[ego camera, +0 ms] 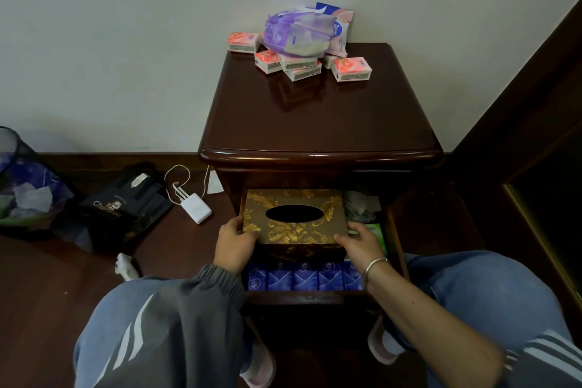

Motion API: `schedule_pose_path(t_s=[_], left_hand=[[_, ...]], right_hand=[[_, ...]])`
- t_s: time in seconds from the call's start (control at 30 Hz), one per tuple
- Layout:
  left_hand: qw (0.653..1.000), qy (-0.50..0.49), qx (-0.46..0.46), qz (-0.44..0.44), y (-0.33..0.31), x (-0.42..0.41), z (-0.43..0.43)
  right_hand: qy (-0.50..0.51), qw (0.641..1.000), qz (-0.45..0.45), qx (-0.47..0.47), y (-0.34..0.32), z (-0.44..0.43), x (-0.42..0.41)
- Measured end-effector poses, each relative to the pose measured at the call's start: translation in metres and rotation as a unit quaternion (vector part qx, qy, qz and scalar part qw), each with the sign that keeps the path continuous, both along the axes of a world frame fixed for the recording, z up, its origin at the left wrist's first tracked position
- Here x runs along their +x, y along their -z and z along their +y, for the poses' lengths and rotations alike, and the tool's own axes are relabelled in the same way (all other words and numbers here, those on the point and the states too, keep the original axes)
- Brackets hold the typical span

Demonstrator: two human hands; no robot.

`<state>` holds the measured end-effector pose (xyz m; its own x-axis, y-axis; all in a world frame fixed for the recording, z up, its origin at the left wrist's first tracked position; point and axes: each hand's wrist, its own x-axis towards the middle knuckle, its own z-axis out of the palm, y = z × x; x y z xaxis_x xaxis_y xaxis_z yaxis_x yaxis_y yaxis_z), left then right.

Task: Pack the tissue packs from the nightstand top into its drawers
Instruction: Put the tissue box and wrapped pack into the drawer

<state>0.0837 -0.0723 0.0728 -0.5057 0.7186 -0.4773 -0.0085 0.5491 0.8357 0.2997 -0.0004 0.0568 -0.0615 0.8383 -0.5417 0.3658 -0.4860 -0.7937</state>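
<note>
Several small pink tissue packs lie at the back of the dark wooden nightstand top, under a crumpled purple plastic wrapper. The top drawer stands pulled out. A row of blue tissue packs lines its front. A gold-patterned tissue box with an oval slot sits over the drawer. My left hand grips its left front corner and my right hand grips its right front corner.
A green pack and crumpled paper lie at the drawer's right side. On the floor to the left are a white charger with cable, a black bag and a mesh waste bin. My knees flank the nightstand.
</note>
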Motion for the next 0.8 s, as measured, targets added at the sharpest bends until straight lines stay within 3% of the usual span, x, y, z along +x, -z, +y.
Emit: schedule_pose_path(t_s=[0.3, 0.53, 0.8], left_hand=[[0.999, 0.027, -0.028, 0.030, 0.012, -0.001, 0.005], [0.998, -0.048, -0.021, 0.038, 0.022, -0.003, 0.019], [0.992, -0.118, 0.014, -0.031, 0.031, -0.003, 0.038]], right_hand=[[0.004, 1.000, 0.001, 0.027, 0.000, 0.012, 0.011], [-0.002, 1.000, 0.007, 0.001, 0.002, 0.021, -0.004], [0.024, 0.998, 0.053, 0.005, 0.009, 0.041, -0.018]])
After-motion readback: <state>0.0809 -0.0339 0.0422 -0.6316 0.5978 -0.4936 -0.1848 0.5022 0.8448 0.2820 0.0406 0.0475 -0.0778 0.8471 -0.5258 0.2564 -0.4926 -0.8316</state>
